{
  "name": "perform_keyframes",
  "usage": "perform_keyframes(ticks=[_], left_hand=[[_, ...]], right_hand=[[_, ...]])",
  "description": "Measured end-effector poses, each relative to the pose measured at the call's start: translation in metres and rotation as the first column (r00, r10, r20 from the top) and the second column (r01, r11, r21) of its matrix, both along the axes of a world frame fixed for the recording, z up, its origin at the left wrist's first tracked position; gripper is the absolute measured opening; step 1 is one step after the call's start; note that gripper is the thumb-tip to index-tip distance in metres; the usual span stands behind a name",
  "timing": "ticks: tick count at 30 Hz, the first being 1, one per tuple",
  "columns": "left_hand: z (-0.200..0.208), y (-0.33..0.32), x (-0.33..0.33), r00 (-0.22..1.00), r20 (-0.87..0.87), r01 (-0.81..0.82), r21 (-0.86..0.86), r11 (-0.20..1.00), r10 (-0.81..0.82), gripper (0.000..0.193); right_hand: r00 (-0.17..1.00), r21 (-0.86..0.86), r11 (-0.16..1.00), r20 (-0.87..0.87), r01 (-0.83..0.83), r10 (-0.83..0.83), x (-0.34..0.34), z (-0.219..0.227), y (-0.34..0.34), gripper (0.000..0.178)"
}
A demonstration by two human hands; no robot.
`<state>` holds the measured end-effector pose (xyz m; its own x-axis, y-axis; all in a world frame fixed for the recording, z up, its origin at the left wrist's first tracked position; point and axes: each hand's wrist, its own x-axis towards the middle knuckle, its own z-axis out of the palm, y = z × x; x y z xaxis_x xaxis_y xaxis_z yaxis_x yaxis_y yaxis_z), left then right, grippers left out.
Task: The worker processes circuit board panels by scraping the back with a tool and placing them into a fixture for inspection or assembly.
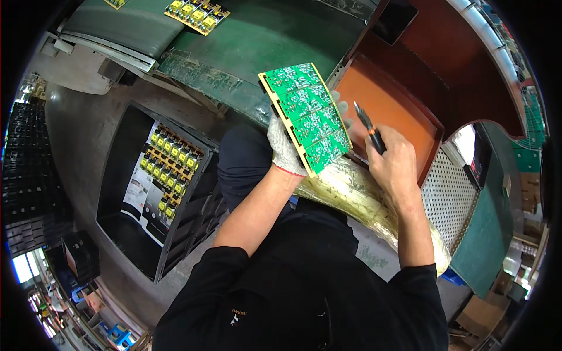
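Observation:
A panel of green circuit boards point(310, 114) is held up tilted in my left hand point(283, 143), which wears a white knitted glove. Its solder side, dotted with many joints, faces me. Gloved fingertips show past the panel's right edge; the rest of that grip is hidden behind it. Bare and closed, my right hand point(393, 157) grips a pair of cutting pliers point(369, 127) with dark handles. Their pointed jaws aim up and left, a short way right of the panel and apart from it.
Another board panel point(197, 14) with yellow parts lies on the green conveyor belt point(252, 44). To the left stands a black crate point(123, 169) with several board panels point(170, 167) over printed paper. An orange-lined tray point(366, 88) and a perforated metal plate point(439, 199) are at right.

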<state>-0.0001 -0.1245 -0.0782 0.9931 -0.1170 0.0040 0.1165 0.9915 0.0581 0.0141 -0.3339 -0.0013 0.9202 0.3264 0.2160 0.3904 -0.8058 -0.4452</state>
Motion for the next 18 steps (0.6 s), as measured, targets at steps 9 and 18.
perform_keyframes(ticks=[9, 18], left_hand=[[-0.006, -0.003, 0.001, 0.991, -0.045, -0.118, 0.089, 0.989, 0.123, 0.089], [-0.005, -0.004, 0.004, 0.982, -0.052, -0.175, 0.133, 0.975, 0.184, 0.091]], right_hand=[[0.984, -0.086, 0.989, -0.14, -0.119, 0.106, -0.043, -0.001, -0.016, 0.021], [0.982, -0.165, 0.974, -0.129, -0.157, 0.137, -0.054, 0.001, -0.009, 0.019]])
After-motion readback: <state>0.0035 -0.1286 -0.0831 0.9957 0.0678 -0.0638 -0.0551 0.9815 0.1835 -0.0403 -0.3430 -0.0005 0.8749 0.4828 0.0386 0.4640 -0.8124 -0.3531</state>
